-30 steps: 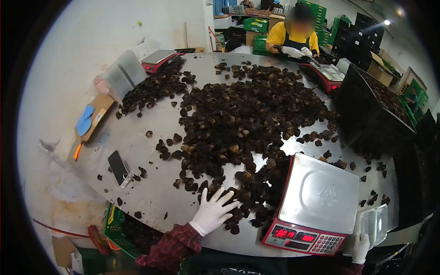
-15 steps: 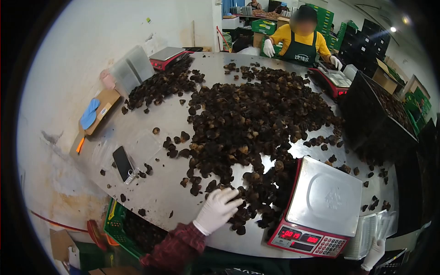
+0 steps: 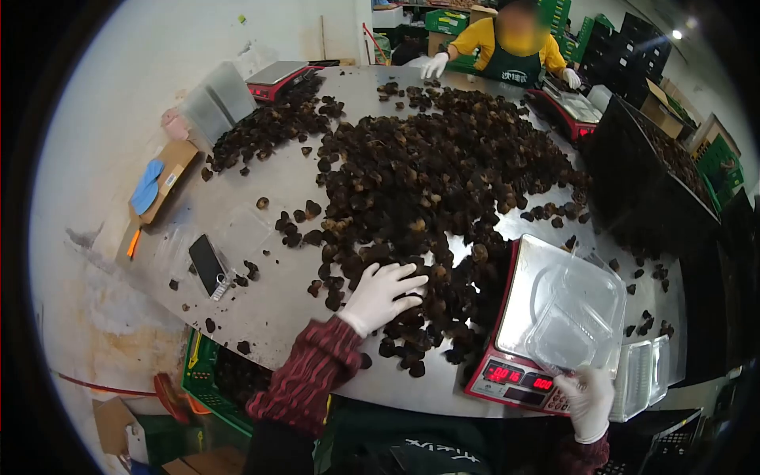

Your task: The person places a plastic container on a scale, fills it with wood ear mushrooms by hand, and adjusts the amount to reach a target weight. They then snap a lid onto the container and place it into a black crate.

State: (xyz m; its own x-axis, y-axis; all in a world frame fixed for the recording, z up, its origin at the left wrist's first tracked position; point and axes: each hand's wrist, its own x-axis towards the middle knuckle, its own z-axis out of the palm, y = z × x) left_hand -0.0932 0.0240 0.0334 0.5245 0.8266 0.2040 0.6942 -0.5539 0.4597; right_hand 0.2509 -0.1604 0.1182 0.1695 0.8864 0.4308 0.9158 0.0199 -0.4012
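Observation:
My left hand (image 3: 385, 297), in a white glove, rests on the near edge of a big heap of dark brown, mushroom-like pieces (image 3: 443, 166). Its fingers are stretched and apart, with some pieces beneath them. A clear plastic container (image 3: 574, 313) lies open on the metal plate of a red digital scale (image 3: 518, 388), whose red digits are lit. My right hand (image 3: 587, 402), gloved too, grips the near edge of that container. Beside the scale's right side stand more nested clear containers (image 3: 637, 380), close to my right hand.
Across the table a person in a yellow top (image 3: 514, 51) works at another scale (image 3: 566, 111). A black crate (image 3: 649, 182) stands at the right. A phone (image 3: 207, 265) and a cardboard piece (image 3: 166, 182) lie left. A green crate (image 3: 210, 372) sits below the table edge.
My right hand has brought a clear container from the stack onto the scale. My left hand has moved slightly up and further over the pieces. The person opposite has shifted an arm leftward.

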